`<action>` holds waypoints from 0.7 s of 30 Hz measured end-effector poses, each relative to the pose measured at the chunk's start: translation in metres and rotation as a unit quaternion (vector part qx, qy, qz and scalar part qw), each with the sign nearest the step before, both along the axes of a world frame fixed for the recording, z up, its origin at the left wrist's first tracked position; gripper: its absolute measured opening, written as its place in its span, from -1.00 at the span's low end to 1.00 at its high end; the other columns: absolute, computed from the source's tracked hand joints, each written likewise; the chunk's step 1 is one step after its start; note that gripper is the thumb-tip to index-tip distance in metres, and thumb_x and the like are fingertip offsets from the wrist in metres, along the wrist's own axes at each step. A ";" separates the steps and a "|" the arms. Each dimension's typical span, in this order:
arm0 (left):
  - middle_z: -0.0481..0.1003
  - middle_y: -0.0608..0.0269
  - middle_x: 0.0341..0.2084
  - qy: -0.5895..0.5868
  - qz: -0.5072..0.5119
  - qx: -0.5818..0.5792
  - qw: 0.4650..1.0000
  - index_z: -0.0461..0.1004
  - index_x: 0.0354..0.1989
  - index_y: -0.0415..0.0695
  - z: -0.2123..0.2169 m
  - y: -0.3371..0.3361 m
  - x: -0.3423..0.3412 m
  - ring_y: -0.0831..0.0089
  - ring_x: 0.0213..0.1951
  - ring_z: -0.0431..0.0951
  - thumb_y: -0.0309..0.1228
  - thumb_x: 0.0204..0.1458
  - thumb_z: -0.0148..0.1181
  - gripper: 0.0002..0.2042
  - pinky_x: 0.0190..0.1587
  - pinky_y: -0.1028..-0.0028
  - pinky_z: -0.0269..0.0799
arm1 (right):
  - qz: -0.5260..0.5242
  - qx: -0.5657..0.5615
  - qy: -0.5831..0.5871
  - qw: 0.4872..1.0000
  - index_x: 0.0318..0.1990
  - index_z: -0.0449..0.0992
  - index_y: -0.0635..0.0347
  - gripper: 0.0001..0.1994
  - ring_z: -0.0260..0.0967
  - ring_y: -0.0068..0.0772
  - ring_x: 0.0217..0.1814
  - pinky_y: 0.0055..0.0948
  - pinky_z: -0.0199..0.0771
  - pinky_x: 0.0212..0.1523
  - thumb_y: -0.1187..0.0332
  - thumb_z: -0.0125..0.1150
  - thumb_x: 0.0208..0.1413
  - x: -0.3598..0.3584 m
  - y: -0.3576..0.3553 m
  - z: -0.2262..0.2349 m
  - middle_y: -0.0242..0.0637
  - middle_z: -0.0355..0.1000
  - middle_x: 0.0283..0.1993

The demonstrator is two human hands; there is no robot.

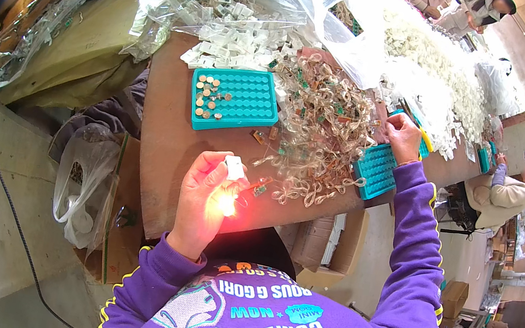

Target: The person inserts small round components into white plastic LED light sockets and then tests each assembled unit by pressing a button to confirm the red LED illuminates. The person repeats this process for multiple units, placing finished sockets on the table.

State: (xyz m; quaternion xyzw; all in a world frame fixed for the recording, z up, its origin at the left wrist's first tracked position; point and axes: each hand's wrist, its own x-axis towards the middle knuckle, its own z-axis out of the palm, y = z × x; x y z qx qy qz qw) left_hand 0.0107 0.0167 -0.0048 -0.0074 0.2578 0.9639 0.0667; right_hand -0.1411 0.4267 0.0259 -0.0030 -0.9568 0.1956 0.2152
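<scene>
One white case (pixel 234 168) clamped in left hand (pixel 201 199) above table (pixel 163 126) edge, red light (pixel 228 205) glowing just below, perhaps raised for viewing | right hand (pixel 404 138) over teal tray (pixel 375 172), fingertips bunched, whether holding anything unclear | wire bundles (pixel 324 126) heaped between hands, likely for easy reach

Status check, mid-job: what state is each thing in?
Left hand: closed on a small white piece
Red light: lit
Right hand: fingers bent, grip unclear
Left teal tray: partly filled with round discs
Right teal tray: partly hidden
Wired parts: tangled heap
White parts: loosely piled
</scene>
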 end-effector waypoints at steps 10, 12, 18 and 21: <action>0.51 0.15 -0.23 0.006 -0.011 0.024 1.000 0.40 -0.06 -0.21 0.000 -0.001 0.000 0.38 -0.17 0.56 -0.46 0.19 0.13 -0.81 -0.07 0.38 0.49 | 0.012 -0.144 0.136 0.980 -0.28 0.60 0.26 -0.90 0.50 -0.52 -0.36 -0.53 0.45 -0.33 0.44 0.33 0.06 0.043 -0.078 0.070 -0.25 0.55 -0.32; 0.50 0.14 -0.23 0.008 -0.010 -0.017 1.000 0.41 -0.08 -0.19 0.000 -0.001 0.001 0.37 -0.15 0.53 -0.47 0.19 0.12 -0.83 -0.07 0.35 0.47 | 0.039 -0.206 0.138 0.968 -0.29 0.58 0.34 -0.90 0.49 -0.54 -0.35 -0.55 0.46 -0.28 0.50 0.31 0.06 0.063 -0.106 0.086 -0.27 0.54 -0.32; 0.50 0.13 -0.21 0.023 0.003 -0.015 1.000 0.41 -0.10 -0.18 -0.003 0.000 0.003 0.34 -0.12 0.53 -0.50 0.17 0.12 -0.84 -0.07 0.32 0.47 | 0.227 -0.286 0.034 0.930 -0.36 0.57 0.33 -0.93 0.48 -0.61 -0.35 -0.60 0.46 -0.28 0.63 0.28 -0.02 0.112 -0.186 0.097 -0.29 0.55 -0.38; 0.50 0.13 -0.20 0.020 0.010 -0.003 1.000 0.41 -0.09 -0.18 -0.004 0.000 0.002 0.34 -0.12 0.53 -0.50 0.16 0.12 -0.83 -0.06 0.31 0.47 | 0.273 -0.318 -0.004 0.908 -0.35 0.56 0.35 -0.93 0.48 -0.62 -0.35 -0.62 0.47 -0.32 0.64 0.29 -0.01 0.125 -0.216 0.091 -0.29 0.55 -0.37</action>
